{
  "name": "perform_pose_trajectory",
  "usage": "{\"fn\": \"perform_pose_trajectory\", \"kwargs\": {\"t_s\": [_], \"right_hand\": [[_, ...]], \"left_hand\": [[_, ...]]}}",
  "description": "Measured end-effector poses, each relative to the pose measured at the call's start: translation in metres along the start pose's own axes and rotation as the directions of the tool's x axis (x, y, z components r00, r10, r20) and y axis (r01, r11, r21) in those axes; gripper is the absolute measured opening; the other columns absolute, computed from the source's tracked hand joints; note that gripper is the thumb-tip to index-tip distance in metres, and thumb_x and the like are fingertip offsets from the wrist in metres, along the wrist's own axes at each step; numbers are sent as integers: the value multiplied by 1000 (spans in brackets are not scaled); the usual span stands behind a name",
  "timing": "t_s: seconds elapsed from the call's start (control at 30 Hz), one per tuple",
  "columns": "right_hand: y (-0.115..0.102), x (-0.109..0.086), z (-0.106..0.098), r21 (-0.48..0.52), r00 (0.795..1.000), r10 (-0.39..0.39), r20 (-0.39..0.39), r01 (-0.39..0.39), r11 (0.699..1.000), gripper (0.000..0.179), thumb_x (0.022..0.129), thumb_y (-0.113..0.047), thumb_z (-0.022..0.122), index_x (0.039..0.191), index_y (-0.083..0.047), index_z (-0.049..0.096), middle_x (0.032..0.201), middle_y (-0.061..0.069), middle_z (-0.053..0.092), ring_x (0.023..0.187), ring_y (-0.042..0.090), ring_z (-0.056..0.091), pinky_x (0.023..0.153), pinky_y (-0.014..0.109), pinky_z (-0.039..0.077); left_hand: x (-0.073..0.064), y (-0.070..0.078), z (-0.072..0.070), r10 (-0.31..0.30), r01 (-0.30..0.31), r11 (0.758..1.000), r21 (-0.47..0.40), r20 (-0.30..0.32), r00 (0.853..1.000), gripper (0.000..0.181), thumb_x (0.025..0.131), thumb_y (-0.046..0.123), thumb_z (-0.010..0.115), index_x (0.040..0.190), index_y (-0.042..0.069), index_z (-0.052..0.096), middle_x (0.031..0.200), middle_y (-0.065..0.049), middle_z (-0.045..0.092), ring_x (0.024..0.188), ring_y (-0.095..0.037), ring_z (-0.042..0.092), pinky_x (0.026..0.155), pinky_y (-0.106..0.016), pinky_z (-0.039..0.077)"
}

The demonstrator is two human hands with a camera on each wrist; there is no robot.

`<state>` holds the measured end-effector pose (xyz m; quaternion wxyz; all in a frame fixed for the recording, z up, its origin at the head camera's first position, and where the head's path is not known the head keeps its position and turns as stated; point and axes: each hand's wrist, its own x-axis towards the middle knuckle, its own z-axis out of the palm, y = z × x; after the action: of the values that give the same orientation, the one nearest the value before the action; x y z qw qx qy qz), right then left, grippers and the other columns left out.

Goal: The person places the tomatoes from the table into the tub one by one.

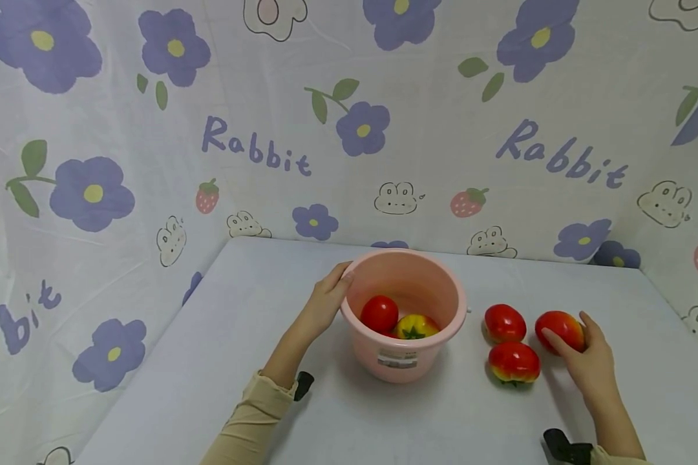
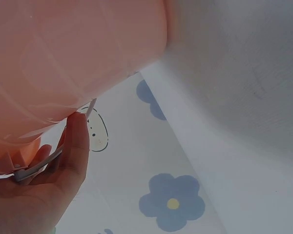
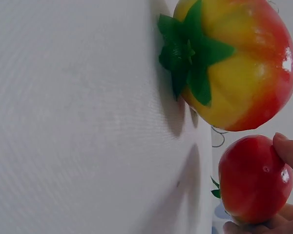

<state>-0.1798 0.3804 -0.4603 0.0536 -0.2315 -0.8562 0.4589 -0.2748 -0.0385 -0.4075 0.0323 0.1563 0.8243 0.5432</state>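
My left hand [image 1: 324, 298] grips the pink bucket [image 1: 368, 352] at its left rim. In the left wrist view the fingers [image 2: 75, 146] lie against the bucket wall, by the thin wire handle [image 2: 44, 165]. Inside the bucket sit a red tomato [image 1: 379, 314] and a yellow-red tomato [image 1: 417, 327] with a green calyx; another red piece is mostly hidden beneath them. On the right, my right hand [image 1: 593, 358] holds a red tomato [image 3: 256, 180] between thumb and fingers. Two more tomatoes, one behind [image 1: 505, 323] and one in front [image 1: 514, 362], lie just left of it.
A white-covered table [image 1: 442, 420] carries everything. Behind it hangs a pale cloth [image 1: 430, 155] printed with flowers, rabbits and strawberries. The bucket stands near the table's middle, left of the loose tomatoes. Black straps [image 1: 567, 447] show at the wrists.
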Motion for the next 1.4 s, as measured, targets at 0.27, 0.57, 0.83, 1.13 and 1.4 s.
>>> {"fn": "perform_pose_trajectory", "kwargs": {"t_s": [0.27, 0.57, 0.83, 1.13, 1.4], "right_hand": [[-10, -5, -5, 11, 999, -29, -29, 29, 1000, 87, 97, -44, 53, 157, -11, -1, 160, 28, 11, 145, 52, 15, 106, 68, 30], [-34, -10, -10, 33, 993, -100, -57, 102, 994, 86, 97, -42, 55, 157, -12, 2, 159, 28, 15, 143, 53, 21, 104, 67, 33], [-61, -12, -13, 52, 990, -122, -66, 125, 991, 85, 97, -42, 55, 158, -17, 1, 161, 24, 18, 143, 50, 25, 103, 63, 36], [-99, -16, -14, 54, 976, -212, -53, 215, 975, 85, 97, -42, 56, 158, -19, 2, 161, 20, 21, 142, 48, 29, 101, 60, 39], [-130, -21, -9, 82, 960, -274, -52, 278, 957, 86, 95, -43, 59, 158, -22, 4, 161, 16, 24, 143, 44, 33, 103, 56, 40]], "left_hand": [[-1, 1, 1, -2, 2, 1000, -9, 4, 1000, 42, 104, 40, 38, 140, 22, 48, 141, -5, 56, 127, -28, 55, 104, -52, 47], [-1, 0, 1, -3, 3, 1000, -14, 8, 1000, 43, 104, 41, 38, 141, 22, 47, 142, -6, 55, 126, -28, 56, 103, -52, 48], [-1, 0, 1, -11, 11, 1000, -7, 11, 1000, 43, 104, 41, 38, 141, 22, 47, 143, -5, 55, 129, -28, 54, 105, -52, 46], [-1, 1, 1, -5, 5, 1000, -14, 6, 1000, 44, 104, 40, 37, 142, 21, 46, 144, -6, 54, 129, -29, 54, 103, -52, 47], [-2, 4, 0, -15, 15, 1000, -1, 0, 1000, 43, 104, 40, 38, 141, 21, 48, 141, -6, 56, 126, -28, 55, 104, -51, 47]]}}
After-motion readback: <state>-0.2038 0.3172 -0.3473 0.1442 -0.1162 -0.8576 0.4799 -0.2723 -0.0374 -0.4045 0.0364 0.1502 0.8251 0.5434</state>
